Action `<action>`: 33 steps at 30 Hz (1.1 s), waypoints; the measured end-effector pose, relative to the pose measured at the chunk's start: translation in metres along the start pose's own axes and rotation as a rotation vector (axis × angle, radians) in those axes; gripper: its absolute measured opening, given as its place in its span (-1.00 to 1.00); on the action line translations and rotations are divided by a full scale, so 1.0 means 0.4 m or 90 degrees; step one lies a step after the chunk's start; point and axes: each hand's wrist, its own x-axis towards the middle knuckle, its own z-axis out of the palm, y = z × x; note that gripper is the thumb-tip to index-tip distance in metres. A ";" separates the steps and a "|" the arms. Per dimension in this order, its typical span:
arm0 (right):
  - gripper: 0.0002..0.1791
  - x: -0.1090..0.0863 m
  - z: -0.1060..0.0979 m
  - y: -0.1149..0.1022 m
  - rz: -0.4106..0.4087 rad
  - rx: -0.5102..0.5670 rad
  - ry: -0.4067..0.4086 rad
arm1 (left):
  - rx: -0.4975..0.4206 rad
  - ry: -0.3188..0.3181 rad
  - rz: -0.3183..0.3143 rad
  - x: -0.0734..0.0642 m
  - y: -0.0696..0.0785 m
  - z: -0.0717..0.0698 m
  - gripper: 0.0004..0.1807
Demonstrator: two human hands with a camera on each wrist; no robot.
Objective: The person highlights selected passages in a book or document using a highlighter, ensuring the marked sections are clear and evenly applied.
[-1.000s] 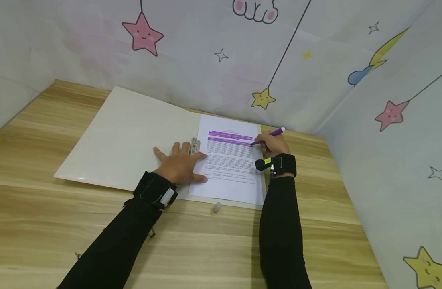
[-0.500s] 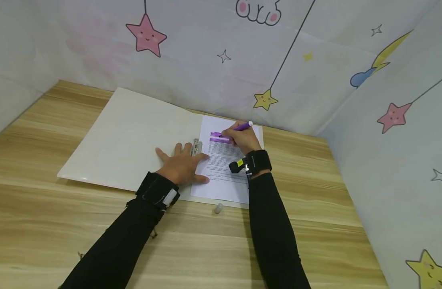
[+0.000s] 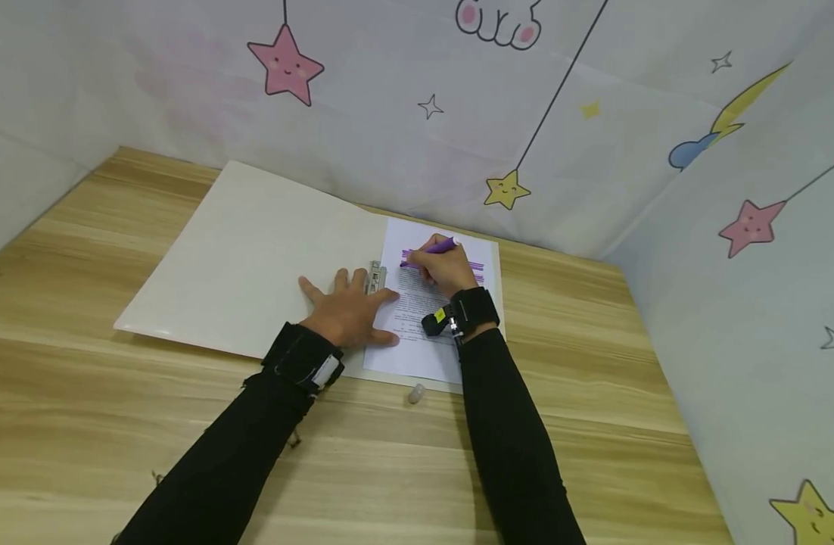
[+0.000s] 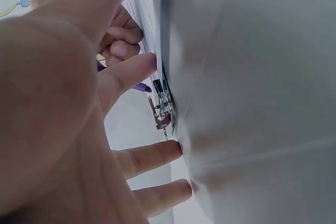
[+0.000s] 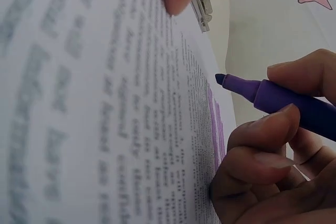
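A purple highlighter [image 5: 283,100] is pinched in my right hand [image 3: 447,271], its dark tip at the left end of the text lines. Under it lies a printed sheet [image 3: 417,356] with purple strokes across its upper lines. The sheet sits on the right side of an opened white folder [image 3: 253,242]. My left hand [image 3: 345,314] rests with spread, straight fingers across the fold, thumb and index finger on the sheet's left edge. Beside those fingers is the folder's metal clip [image 3: 375,277], also visible in the left wrist view. My right hand covers part of the marked lines.
A small translucent cap [image 3: 416,393] lies on the wooden table [image 3: 376,469] just below the folder's front edge. A wall covering [image 3: 369,136] with printed stars rises right behind the folder, and another stands on the right.
My right hand went from the right ends of the lines leftward with the highlighter, then slightly lower to a line's left end. The left hand stays in place on the sheet.
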 end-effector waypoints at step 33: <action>-0.77 0.001 0.014 -0.006 0.025 -0.120 0.052 | 0.005 0.001 -0.002 0.004 0.001 0.002 -0.13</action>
